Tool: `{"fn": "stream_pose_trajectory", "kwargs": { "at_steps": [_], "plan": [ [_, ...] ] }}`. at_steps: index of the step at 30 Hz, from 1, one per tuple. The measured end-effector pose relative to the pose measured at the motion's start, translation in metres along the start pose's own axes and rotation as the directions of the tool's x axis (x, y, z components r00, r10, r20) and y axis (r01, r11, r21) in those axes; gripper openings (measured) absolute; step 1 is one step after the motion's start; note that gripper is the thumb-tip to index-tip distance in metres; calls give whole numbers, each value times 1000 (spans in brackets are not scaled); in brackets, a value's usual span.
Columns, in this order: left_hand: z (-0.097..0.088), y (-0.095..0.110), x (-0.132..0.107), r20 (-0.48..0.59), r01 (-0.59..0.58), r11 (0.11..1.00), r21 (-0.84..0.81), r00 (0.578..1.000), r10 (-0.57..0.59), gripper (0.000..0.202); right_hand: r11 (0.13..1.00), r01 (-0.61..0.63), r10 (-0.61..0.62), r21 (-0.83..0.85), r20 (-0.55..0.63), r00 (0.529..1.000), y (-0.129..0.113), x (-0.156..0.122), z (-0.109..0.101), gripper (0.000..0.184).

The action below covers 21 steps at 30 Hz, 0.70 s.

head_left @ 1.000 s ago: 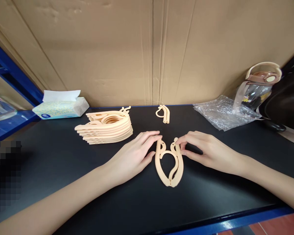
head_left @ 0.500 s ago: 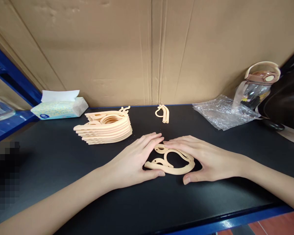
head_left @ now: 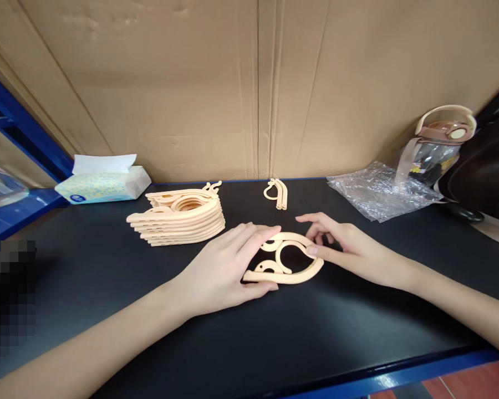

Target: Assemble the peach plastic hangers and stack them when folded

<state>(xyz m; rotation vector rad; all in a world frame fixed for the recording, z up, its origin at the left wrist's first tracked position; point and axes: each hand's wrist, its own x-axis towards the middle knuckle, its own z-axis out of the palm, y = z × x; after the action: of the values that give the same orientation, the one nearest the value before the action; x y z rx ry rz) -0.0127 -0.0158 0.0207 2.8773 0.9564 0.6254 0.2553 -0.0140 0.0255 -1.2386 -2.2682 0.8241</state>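
Observation:
A beige folding clothes hanger point(head_left: 301, 275), folded into a rounded shape, lies flat on the black tabletop. My left hand point(head_left: 222, 266) grips its left end, thumb along the near edge and fingers over the far side. At the hanger's right end is my right hand point(head_left: 341, 241); its thumb tip meets the curved joint area, the index finger points left above the far edge, and the other fingers curl loosely. Behind my left hand sits a neat stack of similar folded hangers point(head_left: 187, 221), hooks showing at the upper right.
Near the cardboard wall point(head_left: 191, 88) lies a small beige piece with a loop and two bars point(head_left: 280, 194). A tissue pack point(head_left: 103, 185) stands at the back left. Crumpled clear plastic point(head_left: 378, 191) and a drinking bottle point(head_left: 436, 147) are at the back right.
My right hand has lifted from around the hanger's right side, its index finger now stretched out and away. The hanger has shifted slightly away from me; my left hand keeps its grip.

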Motion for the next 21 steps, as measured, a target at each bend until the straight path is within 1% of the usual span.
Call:
{"fn": "stream_pose_trajectory", "kwargs": {
  "at_steps": [1,3,6,8,12,15,18,21],
  "plan": [
    [0,0,0,-37,-7,999,32,999,8,68,997,-34,34,68,1,999,0,1,-1,43],
    [-1,-1,0,-88,-10,997,75,996,17,65,973,-83,76,214,41,996,1,2,-2,34],
    [-1,-3,0,-107,-19,994,110,994,31,66,902,-129,92,411,109,990,1,3,-2,29],
    [-1,-4,0,-102,-26,991,130,994,40,69,864,-145,97,481,123,988,1,5,-2,29],
    [-1,-4,1,-100,-39,989,145,994,54,71,829,-149,88,539,138,987,3,8,0,31],
    [-1,-2,0,-88,-67,988,141,993,80,72,814,-150,57,562,179,982,5,9,3,28],
    [-1,0,0,-66,-113,980,165,990,126,73,801,-152,27,579,219,975,4,9,6,25],
    [-3,1,1,-22,-158,967,201,986,166,73,797,-156,6,584,251,968,3,7,7,22]
  ]
}}
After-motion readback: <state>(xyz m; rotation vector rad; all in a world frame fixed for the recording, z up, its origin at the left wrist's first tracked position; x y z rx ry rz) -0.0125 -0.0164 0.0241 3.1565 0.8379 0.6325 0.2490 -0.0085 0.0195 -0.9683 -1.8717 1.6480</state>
